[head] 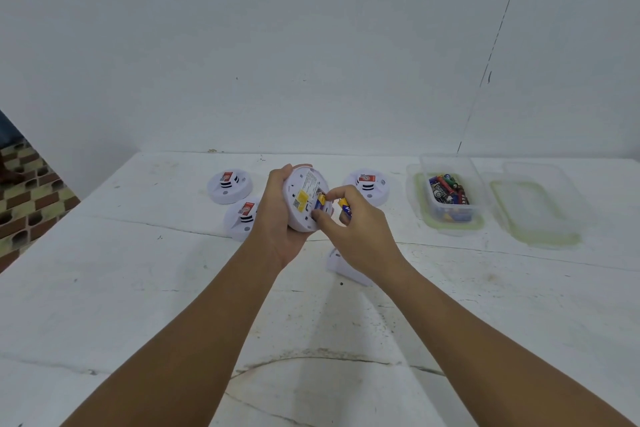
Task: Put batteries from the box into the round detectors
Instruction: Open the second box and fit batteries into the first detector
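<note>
White table (138,288), white wall behind. Left hand (277,215) wrapped round a round detector (303,198), back side up, lifted off the table. Right hand (353,222) pinched a battery (320,203) into its slot, a second battery (345,207) tucked in the fingers. Box (450,198) of batteries off to the right, lid off. Filling step, probably. Next: push flat, then fit the second one.

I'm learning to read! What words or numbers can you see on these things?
No words are sharp enough to read.
Held detector: printed lines and yellow sticker, too small.
Table detectors: red labels, blurred; one has a wifi-like sign.
Batteries in the box: brands blurred.
</note>
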`<action>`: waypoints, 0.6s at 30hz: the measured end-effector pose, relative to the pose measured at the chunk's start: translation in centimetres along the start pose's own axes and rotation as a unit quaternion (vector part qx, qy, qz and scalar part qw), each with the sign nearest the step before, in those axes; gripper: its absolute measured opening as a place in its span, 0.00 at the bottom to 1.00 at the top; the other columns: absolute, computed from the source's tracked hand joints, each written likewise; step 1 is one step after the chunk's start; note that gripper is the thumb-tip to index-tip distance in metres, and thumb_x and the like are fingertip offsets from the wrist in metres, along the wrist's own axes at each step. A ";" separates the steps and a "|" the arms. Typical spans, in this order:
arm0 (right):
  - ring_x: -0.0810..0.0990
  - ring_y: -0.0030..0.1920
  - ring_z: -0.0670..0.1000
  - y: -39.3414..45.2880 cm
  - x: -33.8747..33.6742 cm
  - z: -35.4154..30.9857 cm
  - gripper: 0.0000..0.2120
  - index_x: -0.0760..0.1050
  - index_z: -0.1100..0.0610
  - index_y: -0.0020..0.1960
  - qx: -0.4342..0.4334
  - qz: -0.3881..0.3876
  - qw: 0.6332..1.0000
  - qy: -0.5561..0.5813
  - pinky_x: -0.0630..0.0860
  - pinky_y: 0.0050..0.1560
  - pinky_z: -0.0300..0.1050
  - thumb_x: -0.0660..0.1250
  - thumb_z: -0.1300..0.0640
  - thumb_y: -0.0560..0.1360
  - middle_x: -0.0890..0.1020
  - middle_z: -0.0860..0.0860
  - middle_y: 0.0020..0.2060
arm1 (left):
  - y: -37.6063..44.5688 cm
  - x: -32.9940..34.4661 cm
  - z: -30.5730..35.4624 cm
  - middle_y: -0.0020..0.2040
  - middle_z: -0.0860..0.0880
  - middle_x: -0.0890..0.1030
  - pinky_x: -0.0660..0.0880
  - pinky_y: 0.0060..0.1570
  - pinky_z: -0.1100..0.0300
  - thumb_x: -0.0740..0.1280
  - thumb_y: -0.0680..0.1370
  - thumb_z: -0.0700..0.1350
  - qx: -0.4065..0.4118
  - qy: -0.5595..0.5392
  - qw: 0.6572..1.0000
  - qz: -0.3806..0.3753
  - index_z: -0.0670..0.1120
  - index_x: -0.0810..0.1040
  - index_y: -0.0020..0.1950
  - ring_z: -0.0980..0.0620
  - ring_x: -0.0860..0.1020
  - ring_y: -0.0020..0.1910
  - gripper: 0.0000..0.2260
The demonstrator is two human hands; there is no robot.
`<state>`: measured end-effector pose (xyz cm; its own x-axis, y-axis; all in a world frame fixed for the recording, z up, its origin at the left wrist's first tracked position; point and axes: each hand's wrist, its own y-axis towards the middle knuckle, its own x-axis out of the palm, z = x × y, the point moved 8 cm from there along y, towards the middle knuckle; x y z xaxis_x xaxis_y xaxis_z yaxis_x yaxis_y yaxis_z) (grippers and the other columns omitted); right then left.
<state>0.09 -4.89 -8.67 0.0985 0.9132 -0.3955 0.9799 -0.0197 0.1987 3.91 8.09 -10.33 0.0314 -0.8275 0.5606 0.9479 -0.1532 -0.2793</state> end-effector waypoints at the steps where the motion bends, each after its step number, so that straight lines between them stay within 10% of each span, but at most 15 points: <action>1: 0.73 0.29 0.32 -0.1 -0.2 -0.2 0.11 0.76 0.50 0.59 -0.010 0.003 1.000 -0.010 0.67 0.30 0.28 0.72 0.49 0.79 0.69 0.36 0.29 | 0.0 0.0 0.1 0.52 0.44 0.85 0.81 0.39 0.52 0.59 0.83 0.57 0.000 -0.001 1.000 -0.003 0.50 0.83 0.57 0.44 0.81 0.49 0.16; 18: 0.73 0.30 0.42 -0.1 1.5 -0.6 0.11 0.62 0.51 0.55 0.009 -0.042 0.999 0.024 0.70 0.31 0.40 0.65 0.58 0.80 0.80 0.50 0.38 | -0.1 -0.1 -1.1 0.52 0.45 0.81 0.76 0.45 0.54 0.62 0.79 0.56 0.002 0.039 0.999 -0.022 0.51 0.82 0.54 0.45 0.78 0.52 0.13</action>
<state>0.08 -3.26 -8.80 0.0069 0.9302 -0.3669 0.9873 0.0519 0.1502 3.47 7.65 -11.23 -0.0343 -0.8594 0.5101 0.9491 -0.1880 -0.2528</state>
